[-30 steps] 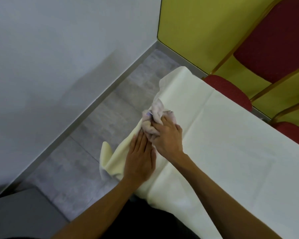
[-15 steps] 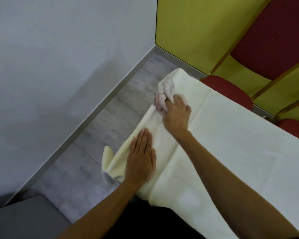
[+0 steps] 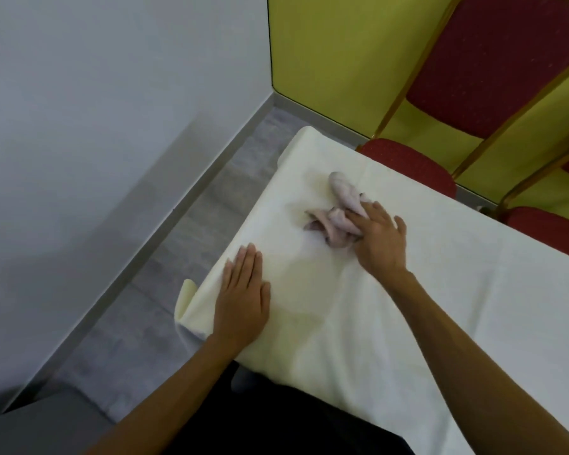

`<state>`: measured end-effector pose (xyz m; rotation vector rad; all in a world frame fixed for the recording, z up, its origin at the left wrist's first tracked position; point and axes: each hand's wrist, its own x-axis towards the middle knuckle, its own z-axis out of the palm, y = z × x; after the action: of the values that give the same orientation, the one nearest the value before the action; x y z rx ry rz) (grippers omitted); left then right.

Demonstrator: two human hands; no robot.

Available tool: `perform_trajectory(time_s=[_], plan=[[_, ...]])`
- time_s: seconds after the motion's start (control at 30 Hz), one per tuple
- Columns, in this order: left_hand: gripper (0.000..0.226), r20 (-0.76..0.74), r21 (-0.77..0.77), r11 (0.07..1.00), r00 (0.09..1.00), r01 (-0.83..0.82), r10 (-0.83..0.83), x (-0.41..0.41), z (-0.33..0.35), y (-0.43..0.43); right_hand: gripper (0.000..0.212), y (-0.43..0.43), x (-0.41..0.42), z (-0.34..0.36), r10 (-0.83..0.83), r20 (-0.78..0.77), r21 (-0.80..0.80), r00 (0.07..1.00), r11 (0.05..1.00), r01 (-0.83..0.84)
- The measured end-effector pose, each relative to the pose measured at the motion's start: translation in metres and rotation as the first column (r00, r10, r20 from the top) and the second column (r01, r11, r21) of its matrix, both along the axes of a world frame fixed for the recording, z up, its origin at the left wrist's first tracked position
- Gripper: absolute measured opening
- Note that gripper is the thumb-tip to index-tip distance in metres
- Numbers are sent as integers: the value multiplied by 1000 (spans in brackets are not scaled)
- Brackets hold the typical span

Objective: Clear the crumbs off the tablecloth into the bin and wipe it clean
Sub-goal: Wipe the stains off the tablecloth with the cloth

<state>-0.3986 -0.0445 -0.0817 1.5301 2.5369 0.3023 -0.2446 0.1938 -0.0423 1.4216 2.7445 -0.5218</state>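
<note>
Wiping hand: right hand point(image 3: 380, 239), fingers spread, pressing on a crumpled pinkish cloth point(image 3: 337, 213), not clenched round it.
Bracing hand: left hand point(image 3: 242, 298), flat and released, palm down at the table's left edge.
Tablecloth point(image 3: 440, 290): cream, covering the table; cloth lies near its far left corner.
Beyond far edge: red chairs point(image 3: 493, 60).
</note>
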Motion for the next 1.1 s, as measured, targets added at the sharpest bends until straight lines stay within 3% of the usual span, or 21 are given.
perform_trajectory(time_s=[0.13,0.27,0.5,0.6,0.73,0.87,1.0,1.1], plan=[[60,45,-25,996,995,-88,89,16,5,-28,55,-7,7,-1,-156,-31,3,987,988,156],[62,94,-22,976,972,-215,216,41,7,-65,64,-64,-13,4,-109,-101,15,989,994,111],[69,92,-39,934,930,-354,356,58,9,-89,70,-174,-1,1,220,-189,-79,957,968,-238],[73,90,-99,909,906,-406,414,62,8,-90,62,-188,13,-6,388,-215,4,896,918,-397],[76,122,-75,889,881,-452,458,68,8,-99,52,-138,18,-5,496,-169,140,852,868,-477],[76,156,-103,885,871,-455,466,73,9,-106,48,-63,17,-6,338,-12,5,941,941,-338],[69,205,-136,888,864,-440,460,71,8,-107,39,-51,11,-4,126,-193,23,973,992,-124],[70,228,-127,891,861,-436,454,71,8,-107,51,-96,-12,-8,29,-183,-27,983,999,-35]])
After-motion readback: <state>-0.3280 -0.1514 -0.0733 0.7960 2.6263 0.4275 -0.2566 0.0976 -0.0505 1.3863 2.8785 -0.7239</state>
